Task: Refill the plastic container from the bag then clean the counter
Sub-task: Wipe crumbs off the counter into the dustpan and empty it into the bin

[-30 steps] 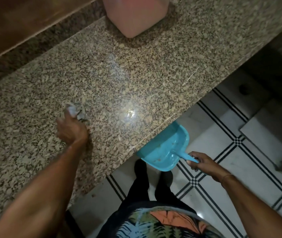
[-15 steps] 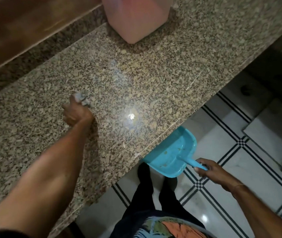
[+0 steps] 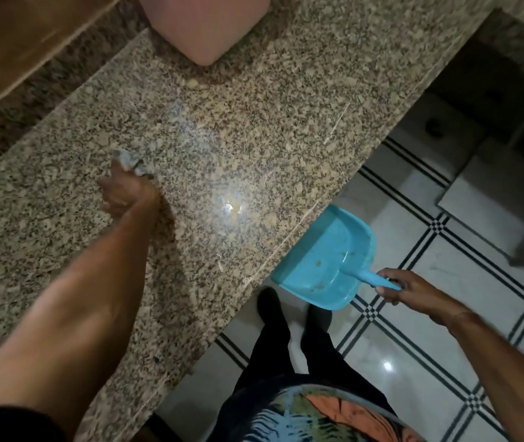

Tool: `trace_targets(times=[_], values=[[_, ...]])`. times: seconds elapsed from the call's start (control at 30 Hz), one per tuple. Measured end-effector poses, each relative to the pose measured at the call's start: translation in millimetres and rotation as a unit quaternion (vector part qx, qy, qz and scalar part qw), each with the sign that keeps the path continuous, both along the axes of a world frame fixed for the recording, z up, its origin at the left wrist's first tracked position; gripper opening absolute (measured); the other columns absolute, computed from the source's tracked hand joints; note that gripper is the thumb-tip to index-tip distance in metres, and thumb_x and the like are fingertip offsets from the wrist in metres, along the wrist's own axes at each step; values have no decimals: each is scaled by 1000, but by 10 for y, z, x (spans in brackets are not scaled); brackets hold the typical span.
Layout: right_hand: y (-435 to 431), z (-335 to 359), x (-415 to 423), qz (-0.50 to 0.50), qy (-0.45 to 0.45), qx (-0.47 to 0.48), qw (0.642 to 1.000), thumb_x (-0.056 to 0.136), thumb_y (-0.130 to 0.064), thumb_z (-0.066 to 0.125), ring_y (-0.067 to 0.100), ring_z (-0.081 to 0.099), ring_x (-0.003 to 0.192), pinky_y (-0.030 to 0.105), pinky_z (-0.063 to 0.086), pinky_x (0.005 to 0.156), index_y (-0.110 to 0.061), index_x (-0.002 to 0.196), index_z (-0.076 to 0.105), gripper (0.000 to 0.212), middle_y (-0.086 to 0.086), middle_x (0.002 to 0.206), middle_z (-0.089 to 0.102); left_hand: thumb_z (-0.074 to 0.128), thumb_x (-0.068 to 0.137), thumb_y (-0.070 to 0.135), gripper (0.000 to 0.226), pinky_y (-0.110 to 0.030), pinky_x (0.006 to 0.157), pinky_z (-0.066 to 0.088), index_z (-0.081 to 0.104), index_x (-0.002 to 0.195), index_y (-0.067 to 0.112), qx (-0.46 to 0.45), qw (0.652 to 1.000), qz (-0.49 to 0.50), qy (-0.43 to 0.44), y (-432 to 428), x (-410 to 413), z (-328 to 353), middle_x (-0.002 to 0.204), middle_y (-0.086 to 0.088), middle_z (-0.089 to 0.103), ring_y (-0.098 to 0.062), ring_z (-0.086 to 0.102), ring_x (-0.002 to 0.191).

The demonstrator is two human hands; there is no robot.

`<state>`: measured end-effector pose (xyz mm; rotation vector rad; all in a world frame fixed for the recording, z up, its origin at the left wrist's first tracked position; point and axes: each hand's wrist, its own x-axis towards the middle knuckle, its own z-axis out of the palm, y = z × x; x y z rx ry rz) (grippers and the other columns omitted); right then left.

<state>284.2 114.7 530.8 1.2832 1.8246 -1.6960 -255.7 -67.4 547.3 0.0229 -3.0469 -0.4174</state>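
My left hand [image 3: 126,193] presses a crumpled grey cloth [image 3: 128,161] onto the speckled granite counter [image 3: 286,129], left of a bright light reflection. Just below the counter's front edge, a blue plastic dustpan [image 3: 324,260] is held by its handle in my right hand [image 3: 410,287], its mouth against the edge. A few small crumbs lie in the pan. A pink plastic container [image 3: 204,23] stands at the back of the counter, its top cut off by the frame.
A wooden ledge [image 3: 15,43] runs along the back left of the counter. The floor [image 3: 445,314] has white tiles with dark lines. My legs and feet [image 3: 286,330] stand close to the counter. A dark opening [image 3: 509,90] lies at the right.
My left hand with the cloth has slid away from me and slightly right along the counter. The dustpan has shifted right along the counter edge.
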Motion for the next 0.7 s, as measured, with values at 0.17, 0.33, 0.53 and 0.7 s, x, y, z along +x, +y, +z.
trace_targets(times=[0.17,0.33,0.53,0.7], values=[[-98,-45,-13,5,-4,-4,1000,96,-20,71,10,57,70,27,47,70,-8,101,69,13,0,77,60,47,105,52,34,-30,63,61,63,126,32,54,969,-238,-26,590,591,91,105,4,66,-10,66,74],[-142,-35,-120,-7,-3,-6,1000,95,-23,72,6,57,69,26,48,69,-10,103,70,15,0,79,61,41,107,48,30,-19,74,57,61,129,44,155,920,-358,-38,699,898,219,95,12,60,8,61,76],[-159,-32,0,-37,0,-1,999,96,-19,71,11,58,71,29,47,71,-10,102,70,11,2,78,61,45,65,83,66,-38,71,60,76,94,32,239,968,50,-53,613,-420,-410,75,9,77,-18,75,74],[-214,-104,55,-26,-20,-13,999,98,-20,68,3,55,64,19,45,66,-4,101,68,16,-1,75,59,45,102,50,38,-54,102,49,60,135,37,60,932,-339,-114,1330,524,3,120,-6,65,-25,65,103]])
